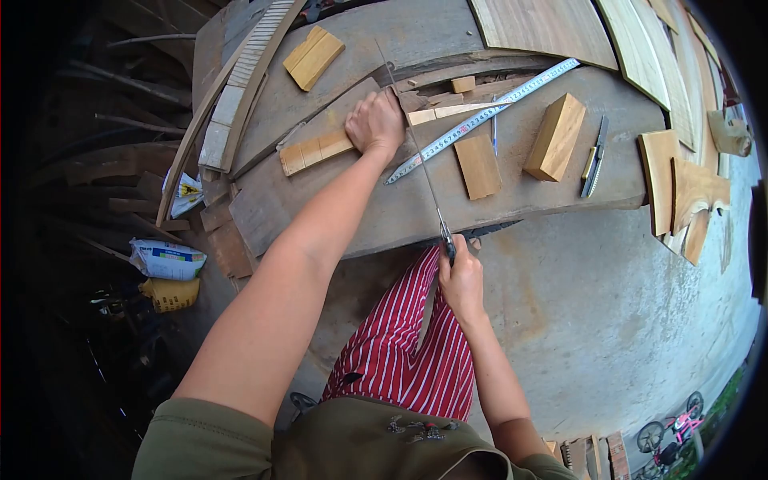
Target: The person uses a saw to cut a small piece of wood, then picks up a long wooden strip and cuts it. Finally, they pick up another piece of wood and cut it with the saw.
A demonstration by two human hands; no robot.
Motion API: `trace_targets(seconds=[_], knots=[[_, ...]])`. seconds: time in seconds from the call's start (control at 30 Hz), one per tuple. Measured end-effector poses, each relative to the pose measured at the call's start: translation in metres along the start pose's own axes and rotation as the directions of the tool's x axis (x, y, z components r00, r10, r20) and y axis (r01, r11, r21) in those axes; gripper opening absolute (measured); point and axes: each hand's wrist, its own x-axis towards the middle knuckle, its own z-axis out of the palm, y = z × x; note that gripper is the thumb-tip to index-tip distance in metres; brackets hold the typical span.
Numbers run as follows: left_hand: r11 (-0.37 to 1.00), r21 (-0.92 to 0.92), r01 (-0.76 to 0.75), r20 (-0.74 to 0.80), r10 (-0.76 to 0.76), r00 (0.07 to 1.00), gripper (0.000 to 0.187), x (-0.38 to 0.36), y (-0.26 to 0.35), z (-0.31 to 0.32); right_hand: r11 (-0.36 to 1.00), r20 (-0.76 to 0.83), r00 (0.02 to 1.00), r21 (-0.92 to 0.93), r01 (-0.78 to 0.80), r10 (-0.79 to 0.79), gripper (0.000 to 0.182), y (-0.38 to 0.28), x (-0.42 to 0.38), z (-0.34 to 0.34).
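Observation:
My right hand (462,280) is closed round the handle of a handsaw (428,178), whose thin blade runs up across the wooden bench (344,224). The blade lies beside my left hand (374,124), which presses down on a strip of wood (316,152) marked with cross lines. A thin pale wood piece (456,111) extends on the blade's other side; whether it joins the strip is hidden. Beneath the blade passes a white ruler (488,112), slanting up to the right. My left fingers are bent, their tips partly hidden.
Wood blocks (556,138) (478,166) and a utility knife (594,158) lie to the right on the bench. Another block (314,58) is at the upper left. Boards (552,28) lie along the far right, and a curved slatted piece (232,100) stands left.

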Motion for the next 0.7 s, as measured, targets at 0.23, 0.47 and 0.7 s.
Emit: trace_targets(seconds=[0.23,0.47,0.7], knots=[[0.999,-0.014,0.049,0.002,-0.049,0.999,0.049,0.002,0.0,0.005,0.998,0.024,0.998,0.026,-0.051,0.05,0.012,-0.009,0.019,0.007],[1.0,-0.019,-0.003,-0.021,0.003,1.0,0.046,0.001,-0.001,0.004,0.996,0.068,0.994,0.028,-0.087,0.085,0.012,0.017,-0.052,-0.016],[0.998,0.038,0.046,0.028,-0.047,0.999,0.044,0.001,0.001,0.005,1.0,-0.031,0.999,-0.011,0.02,-0.02,0.012,-0.024,0.062,0.026]])
